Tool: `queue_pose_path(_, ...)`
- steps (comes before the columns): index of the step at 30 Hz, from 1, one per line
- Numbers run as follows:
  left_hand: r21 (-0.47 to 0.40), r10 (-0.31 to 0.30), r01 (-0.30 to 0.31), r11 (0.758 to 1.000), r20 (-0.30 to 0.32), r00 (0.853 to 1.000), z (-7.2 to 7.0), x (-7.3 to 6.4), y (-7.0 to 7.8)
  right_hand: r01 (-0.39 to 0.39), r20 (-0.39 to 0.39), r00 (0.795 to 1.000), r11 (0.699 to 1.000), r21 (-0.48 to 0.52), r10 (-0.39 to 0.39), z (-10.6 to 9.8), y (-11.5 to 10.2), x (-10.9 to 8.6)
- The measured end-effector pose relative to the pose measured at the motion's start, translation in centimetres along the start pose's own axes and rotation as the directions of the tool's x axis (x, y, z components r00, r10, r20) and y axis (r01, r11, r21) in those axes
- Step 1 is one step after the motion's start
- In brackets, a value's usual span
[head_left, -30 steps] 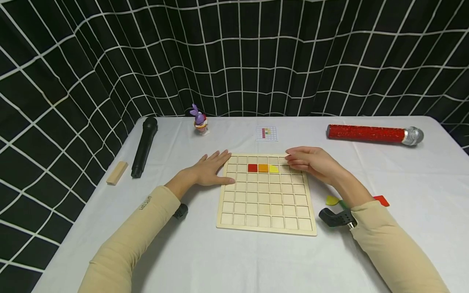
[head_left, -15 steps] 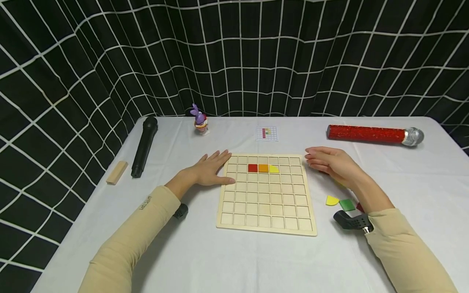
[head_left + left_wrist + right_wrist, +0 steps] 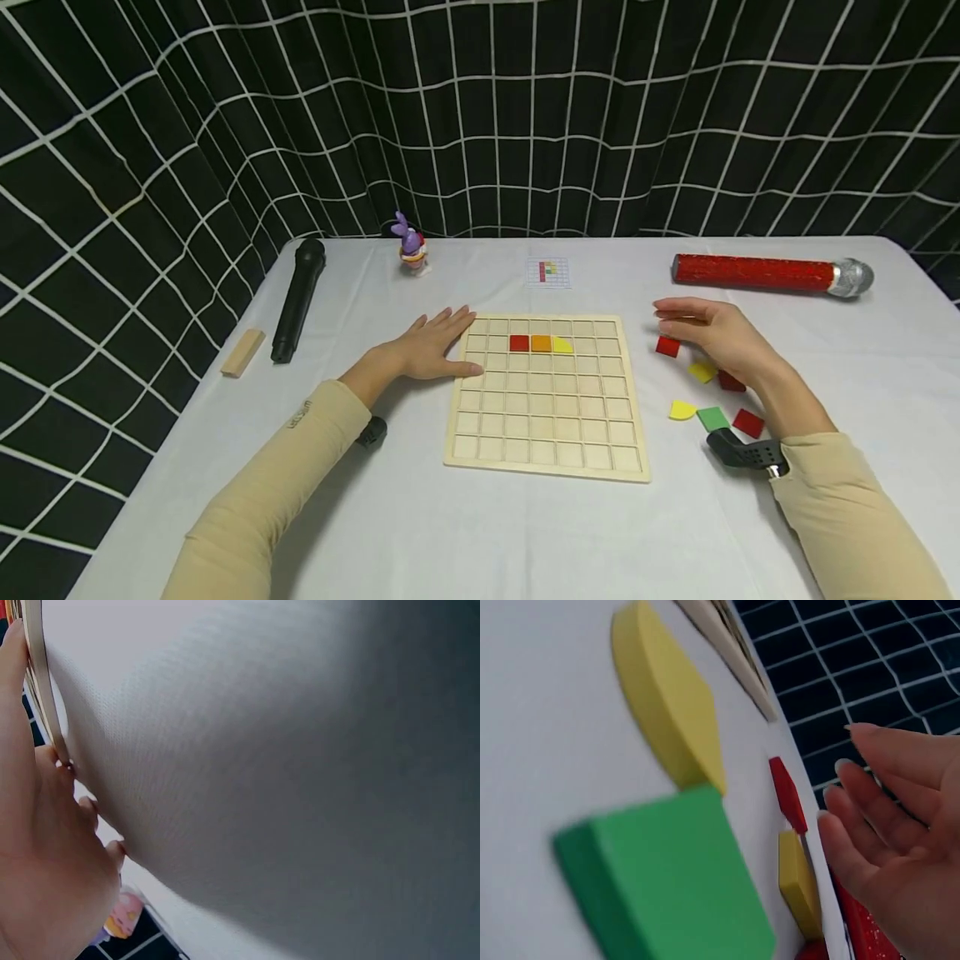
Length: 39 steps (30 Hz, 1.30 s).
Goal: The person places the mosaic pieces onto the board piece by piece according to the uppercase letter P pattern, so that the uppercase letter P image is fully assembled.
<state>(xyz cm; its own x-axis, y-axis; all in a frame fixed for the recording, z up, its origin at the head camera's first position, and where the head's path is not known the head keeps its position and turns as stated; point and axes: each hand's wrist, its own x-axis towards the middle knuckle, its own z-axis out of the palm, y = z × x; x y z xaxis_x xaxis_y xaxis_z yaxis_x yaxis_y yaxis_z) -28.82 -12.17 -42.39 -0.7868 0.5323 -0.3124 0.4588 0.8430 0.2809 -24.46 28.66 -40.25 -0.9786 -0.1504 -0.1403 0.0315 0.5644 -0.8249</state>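
Note:
A pale wooden board (image 3: 540,475) with a square grid lies in the middle of the table. Red (image 3: 519,343), orange (image 3: 541,343) and yellow (image 3: 562,344) tiles sit side by side in its second row from the far edge. My left hand (image 3: 429,350) rests with spread fingers on the board's left edge. Over loose tiles to the board's right hovers my right hand (image 3: 716,337), fingers loosely bent and holding nothing. Just under its fingertips is a red tile (image 3: 667,347). Nearer me lie a yellow rounded tile (image 3: 682,410), a green tile (image 3: 667,877) and more red ones.
A small pattern card (image 3: 548,272) lies beyond the board. Along the back stand a purple-topped figurine (image 3: 412,247) and a red tube with a silver end (image 3: 757,273). A black microphone (image 3: 297,302) and a wooden block (image 3: 242,353) lie at the left.
My right hand has moved right, off the board's far right corner to above the loose tiles, uncovering several of them. The left hand stays where it was.

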Motion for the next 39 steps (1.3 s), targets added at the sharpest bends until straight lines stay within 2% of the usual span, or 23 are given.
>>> queue_pose_path(6, 0.009, 0.007, -0.007, 1.000, 0.005, 1.000, -0.31, -0.22, 0.36, 0.064, 0.032, 0.998, 0.991, -0.118, -0.061, -0.63, 0.79, -0.08)
queue_pose_path(14, 0.004, 0.018, -0.018, 1.000, -0.001, 1.000, -0.17, -0.29, 0.25, 0.112, 0.065, 0.993, 0.969, -0.222, -0.100, -0.35, 0.75, -0.04)
queue_pose_path(23, 0.007, 0.004, -0.004, 1.000, -0.003, 1.000, 0.19, 0.26, -0.25, 0.168, 0.087, 0.985, 0.952, -0.254, -0.151, -0.14, 1.00, 0.18)
queue_pose_path(27, 0.011, -0.002, 0.002, 1.000, 0.003, 1.000, 0.20, 0.35, -0.31, 0.148, 0.089, 0.988, 0.956, -0.255, -0.130, -0.14, 0.86, 0.21)
queue_pose_path(39, 0.012, -0.003, 0.003, 1.000, 0.000, 1.000, 0.13, 0.28, -0.18, -0.006, 0.034, 0.999, 0.956, -0.295, 0.017, -0.05, 0.43, 0.12)
